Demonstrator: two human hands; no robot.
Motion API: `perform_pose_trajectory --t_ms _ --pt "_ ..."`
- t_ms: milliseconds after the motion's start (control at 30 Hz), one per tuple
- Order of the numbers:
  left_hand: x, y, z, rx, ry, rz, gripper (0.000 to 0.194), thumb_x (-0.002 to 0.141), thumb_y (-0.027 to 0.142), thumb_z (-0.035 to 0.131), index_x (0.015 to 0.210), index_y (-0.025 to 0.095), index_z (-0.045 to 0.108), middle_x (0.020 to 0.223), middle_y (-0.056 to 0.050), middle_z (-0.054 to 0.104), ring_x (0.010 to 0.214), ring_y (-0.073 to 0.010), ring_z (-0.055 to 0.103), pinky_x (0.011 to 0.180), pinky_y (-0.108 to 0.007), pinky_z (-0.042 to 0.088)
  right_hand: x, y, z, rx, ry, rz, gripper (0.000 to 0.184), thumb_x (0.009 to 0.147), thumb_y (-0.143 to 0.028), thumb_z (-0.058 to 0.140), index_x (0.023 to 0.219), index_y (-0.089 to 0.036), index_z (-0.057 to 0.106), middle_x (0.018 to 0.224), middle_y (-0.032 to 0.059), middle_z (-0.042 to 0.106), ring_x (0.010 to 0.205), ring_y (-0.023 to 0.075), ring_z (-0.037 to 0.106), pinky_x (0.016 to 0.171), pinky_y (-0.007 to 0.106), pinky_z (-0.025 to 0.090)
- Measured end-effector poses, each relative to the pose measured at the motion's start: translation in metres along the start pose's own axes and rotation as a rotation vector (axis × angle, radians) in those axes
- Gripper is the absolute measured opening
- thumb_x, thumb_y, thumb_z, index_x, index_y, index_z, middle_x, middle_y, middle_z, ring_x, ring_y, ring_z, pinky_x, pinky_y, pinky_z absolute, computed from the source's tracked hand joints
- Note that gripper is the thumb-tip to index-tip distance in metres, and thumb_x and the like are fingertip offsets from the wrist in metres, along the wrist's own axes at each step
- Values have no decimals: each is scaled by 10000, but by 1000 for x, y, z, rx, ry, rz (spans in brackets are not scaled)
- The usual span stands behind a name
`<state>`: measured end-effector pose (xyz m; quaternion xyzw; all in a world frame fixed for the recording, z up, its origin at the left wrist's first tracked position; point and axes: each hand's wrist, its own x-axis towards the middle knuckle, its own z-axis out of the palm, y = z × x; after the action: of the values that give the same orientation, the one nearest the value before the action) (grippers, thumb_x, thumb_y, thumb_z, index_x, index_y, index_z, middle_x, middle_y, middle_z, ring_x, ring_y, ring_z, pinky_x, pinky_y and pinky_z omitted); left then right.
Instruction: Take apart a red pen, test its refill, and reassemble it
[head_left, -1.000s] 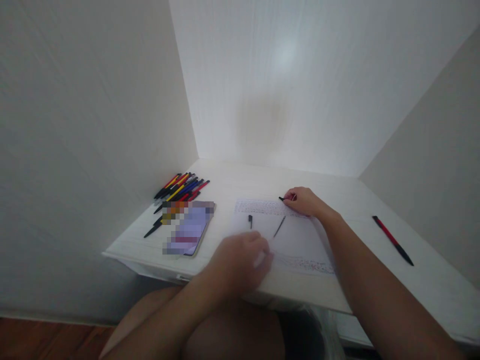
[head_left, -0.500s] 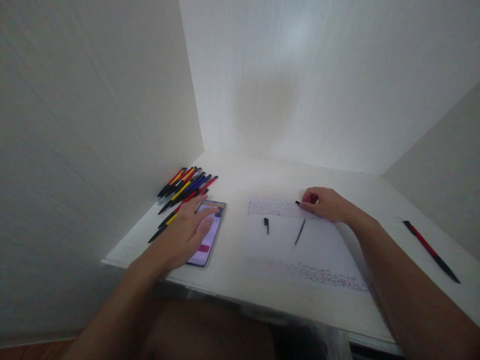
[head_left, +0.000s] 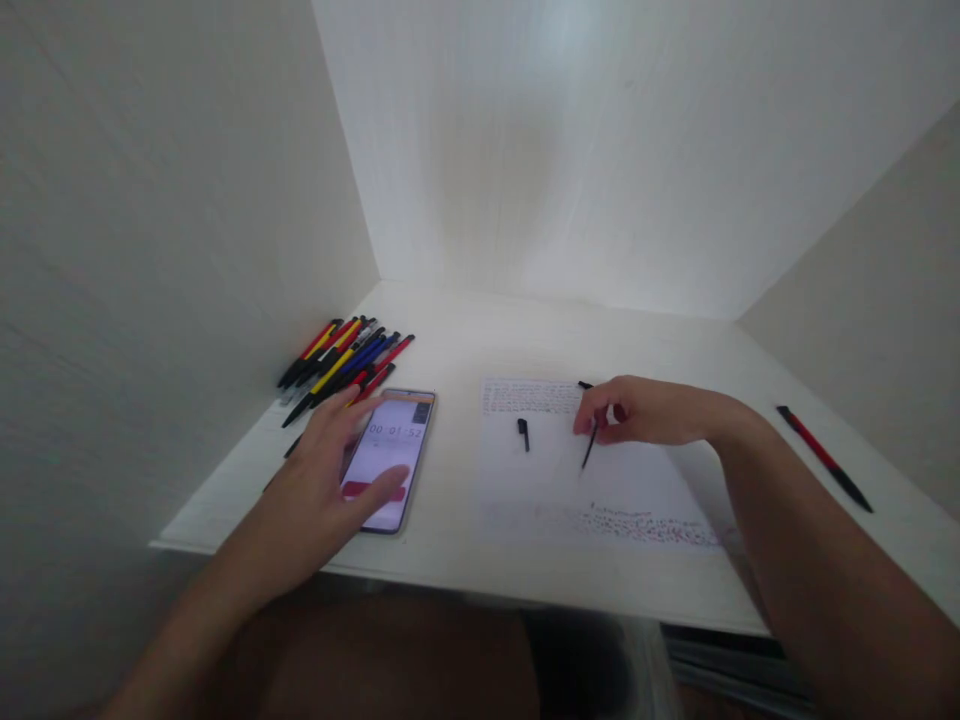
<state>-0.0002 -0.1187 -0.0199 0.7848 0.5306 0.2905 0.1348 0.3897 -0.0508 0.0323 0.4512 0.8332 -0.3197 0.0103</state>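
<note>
A smartphone (head_left: 396, 440) lies on the white desk (head_left: 465, 340) with a timer and a red button on its screen. My left hand (head_left: 330, 470) is spread over the phone's left side, thumb touching the red button. A sheet of paper (head_left: 585, 490) with lines of writing lies right of the phone. My right hand (head_left: 637, 410) rests on the paper, fingers pinched on the top of a thin dark pen refill (head_left: 588, 448); a pen part with a black tip (head_left: 584, 384) pokes out behind the fingers. A small black pen piece (head_left: 523, 433) lies on the paper.
A pile of several red, yellow, blue and black pens (head_left: 337, 362) lies at the back left beside the phone. One red and black pen (head_left: 823, 457) lies alone at the right. White walls close in the desk on three sides. My knees are under the front edge.
My left hand swung from the paper's front edge over to the phone and now thumbs its screen. My right hand slid down the paper onto the thin refill.
</note>
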Motion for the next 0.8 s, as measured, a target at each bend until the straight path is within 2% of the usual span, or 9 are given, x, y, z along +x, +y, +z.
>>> perform_pose_trajectory --t_ms 67,167,267,433,533,600,700,767,800 --pt "-1 -3 3 -45 65 -25 499 919 450 550 1350 205 494 1430 -105 448 1287 -283 477 1060 -460 438 1 -4 3 -18 -51 -5 187 763 -212 658 929 -220 747 884 40 724 782 193 623 701 312 464" --pt "3 -7 6 -69 156 -22 284 945 324 475 1128 173 630 1243 -90 579 1150 -251 567 1006 -425 466 0 -9 6 -99 -53 28 163 758 -170 640 880 -215 739 806 33 709 739 191 630 682 315 457" --pt "8 -11 6 -138 218 -48 245 935 240 453 1029 172 668 1159 -65 630 1105 -234 587 1007 -409 450 -2 -13 10 -176 -41 78 176 730 -133 628 855 -219 716 798 28 698 696 181 616 623 303 429" --pt "9 -19 5 -227 250 -117 217 907 221 511 1052 187 668 1121 -38 649 1028 -208 612 943 -363 478 -3 -17 22 -284 13 187 217 634 -74 606 779 -227 654 740 15 660 601 159 559 531 285 335" --pt "8 -6 3 -204 386 -64 166 906 214 529 1007 181 656 1112 -42 639 1055 -214 604 953 -367 472 -2 -20 27 -310 25 206 218 616 -97 611 782 -237 633 728 8 649 585 153 533 511 283 300" --pt "6 17 5 -174 504 20 125 898 198 539 966 181 643 1068 -46 634 1026 -213 605 916 -363 486 -1 -22 28 -306 25 198 209 617 -115 616 787 -238 623 733 7 647 596 153 530 512 282 298" --pt "1 72 20 -230 335 240 140 892 156 507 990 190 601 964 -41 626 845 -173 601 749 -307 505 -1 -25 27 -291 13 202 197 628 -136 620 798 -235 622 742 7 644 605 152 530 517 280 305" --pt "2 110 39 -226 118 417 130 873 144 485 939 182 591 874 -40 624 763 -172 582 663 -298 483 -1 -25 25 -281 2 205 200 634 -143 618 813 -233 631 746 8 644 608 153 531 524 280 313" --pt "4 126 50 -189 -44 485 95 848 148 501 869 181 588 813 -33 614 704 -171 567 608 -298 461 -2 -24 24 -274 -2 200 203 637 -139 613 817 -230 636 743 8 643 612 154 533 530 280 318"
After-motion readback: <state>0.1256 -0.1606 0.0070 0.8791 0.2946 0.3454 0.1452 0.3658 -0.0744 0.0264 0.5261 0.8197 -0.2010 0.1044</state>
